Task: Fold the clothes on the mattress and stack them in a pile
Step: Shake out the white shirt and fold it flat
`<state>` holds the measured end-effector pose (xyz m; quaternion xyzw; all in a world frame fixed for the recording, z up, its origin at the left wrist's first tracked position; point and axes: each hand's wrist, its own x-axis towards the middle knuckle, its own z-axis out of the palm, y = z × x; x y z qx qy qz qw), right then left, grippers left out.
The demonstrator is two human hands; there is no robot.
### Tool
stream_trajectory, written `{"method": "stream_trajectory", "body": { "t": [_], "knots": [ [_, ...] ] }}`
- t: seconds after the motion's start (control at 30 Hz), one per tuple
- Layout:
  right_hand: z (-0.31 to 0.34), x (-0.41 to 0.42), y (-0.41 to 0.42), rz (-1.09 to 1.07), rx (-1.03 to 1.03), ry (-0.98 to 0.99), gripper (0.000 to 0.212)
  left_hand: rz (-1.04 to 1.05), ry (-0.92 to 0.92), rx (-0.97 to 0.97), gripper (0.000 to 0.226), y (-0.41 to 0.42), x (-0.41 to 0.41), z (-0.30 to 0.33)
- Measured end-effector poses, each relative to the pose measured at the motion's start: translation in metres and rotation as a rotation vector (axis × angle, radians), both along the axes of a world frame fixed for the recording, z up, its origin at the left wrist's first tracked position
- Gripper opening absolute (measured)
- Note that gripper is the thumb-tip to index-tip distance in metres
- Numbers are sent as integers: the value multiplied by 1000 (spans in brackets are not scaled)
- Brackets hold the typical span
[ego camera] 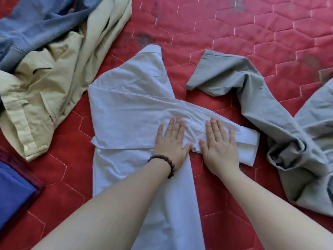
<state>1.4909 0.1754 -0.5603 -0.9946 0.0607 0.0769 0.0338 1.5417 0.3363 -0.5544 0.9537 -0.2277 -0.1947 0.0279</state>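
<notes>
A white shirt [126,112] lies flat in the middle of the red quilted mattress [234,29], its sleeves folded across the body. My left hand [171,141], with a bead bracelet at the wrist, presses flat on the folded sleeve. My right hand [219,143] lies flat beside it, fingers straight, on the same sleeve near the cuff. Neither hand grips the cloth.
Crumpled beige trousers [45,83] and a blue garment [36,20] lie at the upper left. A grey-green shirt [270,109] sprawls at the right, one sleeve pointing toward the white shirt. A blue folded cloth on a dark red one [12,192] sits at the left edge.
</notes>
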Motion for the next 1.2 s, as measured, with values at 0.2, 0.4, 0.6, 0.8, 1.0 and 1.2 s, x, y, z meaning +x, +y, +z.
{"method": "stream_trajectory", "body": {
  "t": [0.2, 0.4, 0.6, 0.8, 1.0, 1.2],
  "knots": [
    [10, -24, -52, 15, 57, 95, 57, -18, -12, 13, 65, -1, -2, -7],
    [34, -4, -75, -210, 145, 73, 63, -45, -27, 6, 77, 0, -1, -11],
    [54, 27, -88, -280, -42, 213, 72, -64, 39, 18, 79, 0, 4, -9],
    [69, 39, -95, -327, 88, 424, 90, -87, 93, 35, 87, 0, 8, -8],
    [79, 7, -79, -217, 21, -53, 34, -87, 100, 53, 88, 0, 8, -9],
    [78, -30, -46, 92, 382, 182, 69, -83, 101, 61, 89, 0, 8, -7]
  ]
}}
